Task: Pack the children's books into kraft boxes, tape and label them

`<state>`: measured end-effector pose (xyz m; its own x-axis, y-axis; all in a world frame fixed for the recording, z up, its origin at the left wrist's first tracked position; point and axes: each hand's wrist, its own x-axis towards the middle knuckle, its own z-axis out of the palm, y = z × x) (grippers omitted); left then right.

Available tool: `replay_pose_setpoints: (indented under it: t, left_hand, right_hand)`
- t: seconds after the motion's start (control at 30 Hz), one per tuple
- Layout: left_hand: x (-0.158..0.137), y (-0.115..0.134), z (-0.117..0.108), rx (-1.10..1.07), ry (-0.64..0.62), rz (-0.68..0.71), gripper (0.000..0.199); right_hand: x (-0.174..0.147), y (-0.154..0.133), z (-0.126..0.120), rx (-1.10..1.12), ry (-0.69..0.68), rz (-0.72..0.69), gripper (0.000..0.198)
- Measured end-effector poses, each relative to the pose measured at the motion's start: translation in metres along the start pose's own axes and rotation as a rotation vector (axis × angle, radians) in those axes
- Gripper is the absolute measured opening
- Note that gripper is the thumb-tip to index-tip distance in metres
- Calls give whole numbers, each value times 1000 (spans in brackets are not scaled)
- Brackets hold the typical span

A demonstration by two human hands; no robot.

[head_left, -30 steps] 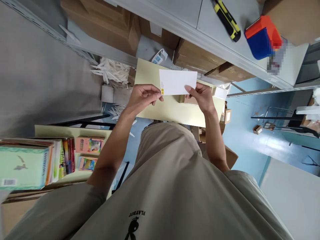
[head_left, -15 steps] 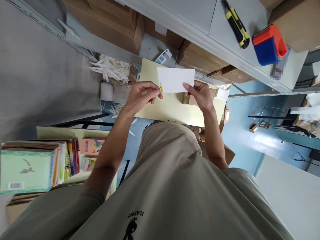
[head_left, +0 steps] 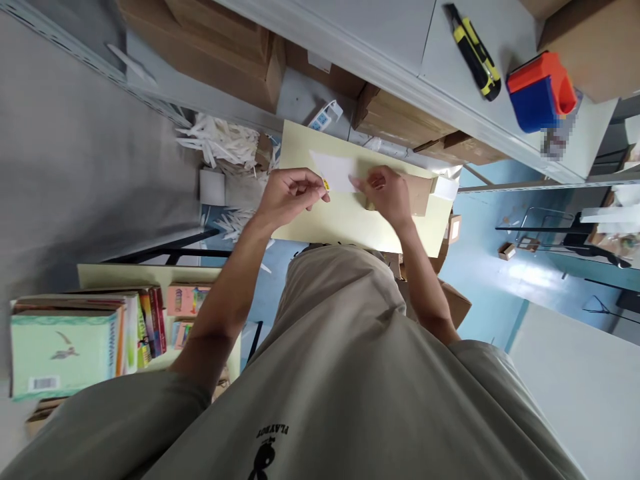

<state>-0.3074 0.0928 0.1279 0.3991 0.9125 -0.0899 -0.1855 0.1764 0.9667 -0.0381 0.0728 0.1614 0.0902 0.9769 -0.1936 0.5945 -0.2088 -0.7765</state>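
L hand (head_left: pixel 295 193), over the L half of the table (head_left: pixel 340 217), pinches a white sheet (head_left: pixel 334 173) at its near-L corner, by a yellow mark (head_left: pixel 326 184), thumb vs. index. Sheet is above the table's L half; tilt's hard to judge, blurry. R hand (head_left: pixel 387 193) is at the sheet's R edge, thumb out, other fingers curled; can't tell if it touches or is off. To do it well, prob. best: L pinch light & right at the corner, no crease; R hand on the opp. edge only, sheet taut, no fast tug, as thin stock likely bends.

Around, L to R: books (head_left: pixel 65 350) at the side table's (head_left: pixel 140 273) L end, w/ small pink-covered items (head_left: pixel 187 300) partly behind the L arm. Heap of white strips (head_left: pixel 225 140) past the main table's L edge. Power strip (head_left: pixel 323 119) just beyond its far edge, nr the far-L corner; careful w/ reach there. Brown box (head_left: pixel 419 195) sits nr the table's R edge, partly under the R hand: main obstacle, eats flat space. Cutter (head_left: pixel 475 57), then red-blue dispenser (head_left: pixel 540 93), up on the shelf (head_left: pixel 380 40) nr its R end; both clear of the hands.
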Motion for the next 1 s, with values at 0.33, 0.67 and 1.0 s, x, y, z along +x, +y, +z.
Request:
replay_pose_setpoints:
  t: [0.33,0.67,1.0]
  left_hand:
    - [-9,-9,-1,279,-67,-38,24]
    - [-11,-24,-3,352,-151,-81,18]
    - [25,-117,-167,677,248,-39,43]
  right_hand:
    - [-42,-43,28,68,-165,-98,35]
    - [-39,-34,38,-22,-215,-29,14]
    - [-59,-2,8,184,42,156,29]
